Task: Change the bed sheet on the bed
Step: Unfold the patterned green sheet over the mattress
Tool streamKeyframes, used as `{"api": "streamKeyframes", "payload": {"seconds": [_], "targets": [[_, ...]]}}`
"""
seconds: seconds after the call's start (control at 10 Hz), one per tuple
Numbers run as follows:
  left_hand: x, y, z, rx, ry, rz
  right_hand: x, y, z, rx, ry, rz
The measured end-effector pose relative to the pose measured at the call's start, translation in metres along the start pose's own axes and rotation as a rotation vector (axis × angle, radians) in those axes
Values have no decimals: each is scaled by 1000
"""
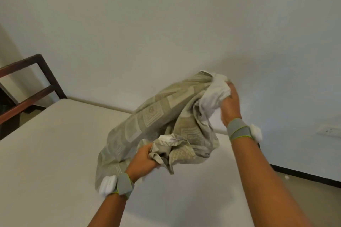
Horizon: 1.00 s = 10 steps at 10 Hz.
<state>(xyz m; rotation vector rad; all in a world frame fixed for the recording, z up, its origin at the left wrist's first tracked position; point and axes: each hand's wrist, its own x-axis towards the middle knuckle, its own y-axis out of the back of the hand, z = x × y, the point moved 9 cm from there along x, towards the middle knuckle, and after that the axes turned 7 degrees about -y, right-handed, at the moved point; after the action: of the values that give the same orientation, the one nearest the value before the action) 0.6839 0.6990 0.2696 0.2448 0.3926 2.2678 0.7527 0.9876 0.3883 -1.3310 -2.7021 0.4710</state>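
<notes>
Though bunched, sheet (162,125) axis lower-left→upper-right

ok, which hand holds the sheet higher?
The right hand: it grips the bunched white underside of the sheet up near the wall. The left hand holds it low over the mattress.

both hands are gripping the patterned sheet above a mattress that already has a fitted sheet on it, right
Not quite. In the head view the left hand and right hand do grip the bunched patterned sheet, but the mattress below looks bare, with no sheet on it.
</notes>
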Motion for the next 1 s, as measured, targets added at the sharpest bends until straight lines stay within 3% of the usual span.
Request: {"api": "streamKeyframes", "payload": {"seconds": [0.1,0.2,0.3,0.4,0.5,0.6,0.7,0.8,0.9,1.0], "targets": [[3,-46,-17,-11,22,-122,7,95,53,-357,-74,187],[1,-125,-51,19,68,-246,-46,220,193,-626,-563,351],[-8,-175,-77,70,137,-322,-115,257,286,-543,-906,284],[-27,-246,-91,116,147,-501,-210,263,378,-176,-1281,210],[-42,-281,-99,195,121,-634,-246,250,377,25,-1366,375],[-65,-302,-111,257,80,-785,-233,226,316,458,-1074,481],[-71,-293,-117,374,66,-753,-219,217,308,580,-1128,476],[-51,-259,-128,532,98,-503,-195,224,319,476,-1165,454],[-22,-230,-132,656,94,-425,-167,228,315,326,-1087,483],[46,-175,-84,798,134,-300,-88,208,232,303,-776,417]]}}
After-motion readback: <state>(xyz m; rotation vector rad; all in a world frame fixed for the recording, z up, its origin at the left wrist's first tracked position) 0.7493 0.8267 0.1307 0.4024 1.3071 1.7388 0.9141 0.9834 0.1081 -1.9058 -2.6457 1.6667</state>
